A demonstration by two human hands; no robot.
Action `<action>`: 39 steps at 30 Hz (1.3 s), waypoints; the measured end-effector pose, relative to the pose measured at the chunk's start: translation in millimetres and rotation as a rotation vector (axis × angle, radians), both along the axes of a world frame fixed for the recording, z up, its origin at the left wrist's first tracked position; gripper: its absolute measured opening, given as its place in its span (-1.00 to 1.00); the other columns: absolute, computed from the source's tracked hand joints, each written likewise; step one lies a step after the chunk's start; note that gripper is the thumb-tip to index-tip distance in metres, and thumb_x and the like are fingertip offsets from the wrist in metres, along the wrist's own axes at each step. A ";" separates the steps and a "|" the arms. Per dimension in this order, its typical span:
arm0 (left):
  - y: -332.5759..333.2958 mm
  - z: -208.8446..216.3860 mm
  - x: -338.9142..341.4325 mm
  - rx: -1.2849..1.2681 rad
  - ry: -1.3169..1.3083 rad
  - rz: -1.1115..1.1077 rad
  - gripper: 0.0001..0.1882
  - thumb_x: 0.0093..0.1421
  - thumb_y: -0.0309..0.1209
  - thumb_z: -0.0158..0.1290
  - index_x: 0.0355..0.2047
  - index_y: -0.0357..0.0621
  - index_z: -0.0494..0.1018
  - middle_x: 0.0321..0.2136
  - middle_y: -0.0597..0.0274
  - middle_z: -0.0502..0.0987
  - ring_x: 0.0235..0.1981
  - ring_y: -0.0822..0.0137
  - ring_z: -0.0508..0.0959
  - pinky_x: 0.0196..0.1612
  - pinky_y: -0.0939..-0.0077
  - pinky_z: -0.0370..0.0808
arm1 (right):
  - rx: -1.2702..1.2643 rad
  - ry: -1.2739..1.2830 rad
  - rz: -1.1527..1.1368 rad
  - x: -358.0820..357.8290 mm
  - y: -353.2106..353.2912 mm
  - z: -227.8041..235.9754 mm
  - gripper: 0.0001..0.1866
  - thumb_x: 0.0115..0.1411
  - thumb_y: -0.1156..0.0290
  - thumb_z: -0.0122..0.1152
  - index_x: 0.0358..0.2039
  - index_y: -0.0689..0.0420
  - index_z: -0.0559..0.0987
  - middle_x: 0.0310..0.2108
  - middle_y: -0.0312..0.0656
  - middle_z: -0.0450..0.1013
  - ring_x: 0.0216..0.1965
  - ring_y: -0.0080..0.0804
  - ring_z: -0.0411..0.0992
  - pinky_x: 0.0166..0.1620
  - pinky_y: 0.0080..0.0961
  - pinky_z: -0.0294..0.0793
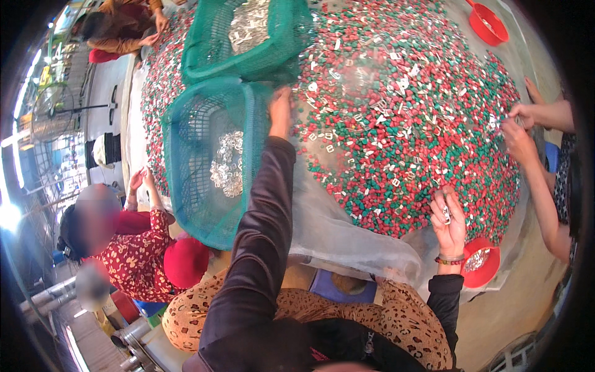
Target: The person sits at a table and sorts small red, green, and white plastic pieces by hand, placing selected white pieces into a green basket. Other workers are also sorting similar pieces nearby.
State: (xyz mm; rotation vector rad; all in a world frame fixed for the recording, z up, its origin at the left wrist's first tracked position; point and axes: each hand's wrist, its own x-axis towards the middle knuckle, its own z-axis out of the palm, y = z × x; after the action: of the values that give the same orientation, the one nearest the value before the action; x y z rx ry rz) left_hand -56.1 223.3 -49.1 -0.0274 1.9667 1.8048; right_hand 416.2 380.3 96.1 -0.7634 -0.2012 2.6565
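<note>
My left arm reaches forward past a blue-green basket [176, 167] lined with green netting. My left hand [281, 113] is at the basket's right side, fingers curled against the netting [260, 99]; the fingertips are partly hidden. Pale buckle-like pieces [228, 164] lie in the basket. Raised over the near right edge of a wide pile of red, green and white pieces [403, 124], my right hand [451, 217] is closed around a few small pale buckle-like pieces [446, 214]. Just below that hand stands a red bowl [489, 273] with similar pieces inside.
A second green-netted basket [195, 46] with pale pieces stands farther off. A red scoop [486, 28] lies at the far right. Other people's hands work at the right edge [520, 133], far left [158, 31] and left [142, 180]. Whitish sheeting [347, 242] lies under the pile.
</note>
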 end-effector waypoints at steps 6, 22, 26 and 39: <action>3.0 15.6 -7.5 -0.747 0.667 -0.294 -0.72 0.12 -0.23 0.09 -0.34 -0.19 0.60 -0.38 0.03 0.62 -0.33 0.16 0.60 -0.23 0.33 0.47 | -0.189 0.029 -0.047 9.0 -0.2 -15.2 -0.76 0.36 0.28 -0.09 -0.14 0.19 0.43 -0.46 -0.31 0.33 -0.54 -0.61 0.24 -0.54 -0.66 0.25; 69.2 236.4 306.8 -0.172 0.971 -1.731 -0.76 0.07 -0.50 0.14 -0.20 -0.13 0.50 -0.02 0.15 0.43 0.01 0.11 0.44 -0.06 0.30 0.45 | -0.347 0.334 -0.084 -16.5 -54.7 -39.5 -0.60 0.34 0.16 -0.11 -0.03 0.23 0.42 -0.11 -0.01 0.47 -0.11 -0.20 0.48 -0.09 -0.21 0.53; 66.2 264.2 332.5 -0.036 1.092 -1.509 -0.74 0.05 -0.56 0.13 -0.20 -0.11 0.51 0.10 0.14 0.33 0.17 0.03 0.28 0.12 0.20 0.33 | -0.233 0.163 -0.169 27.1 -28.7 -16.4 -0.79 0.29 0.20 0.03 -0.32 0.06 0.49 -0.49 -0.30 0.41 -0.53 -0.56 0.37 -0.62 -0.66 0.34; 62.6 292.3 253.1 -0.349 1.191 -1.267 -0.78 0.14 -0.53 0.07 -0.19 -0.11 0.54 -0.06 0.11 0.47 -0.03 0.09 0.48 0.00 0.32 0.42 | 0.633 -1.129 -0.138 258.9 16.8 56.5 -0.67 0.31 0.13 0.03 -0.56 -0.01 0.39 -0.69 -0.54 0.16 -0.73 -0.79 0.02 -0.70 -0.74 -0.08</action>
State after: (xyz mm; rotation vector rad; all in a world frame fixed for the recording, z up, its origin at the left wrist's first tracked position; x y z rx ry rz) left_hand 197.0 285.9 243.2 2.0162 1.9680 0.5262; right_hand 675.2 397.1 152.6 -1.7998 -1.1271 1.5644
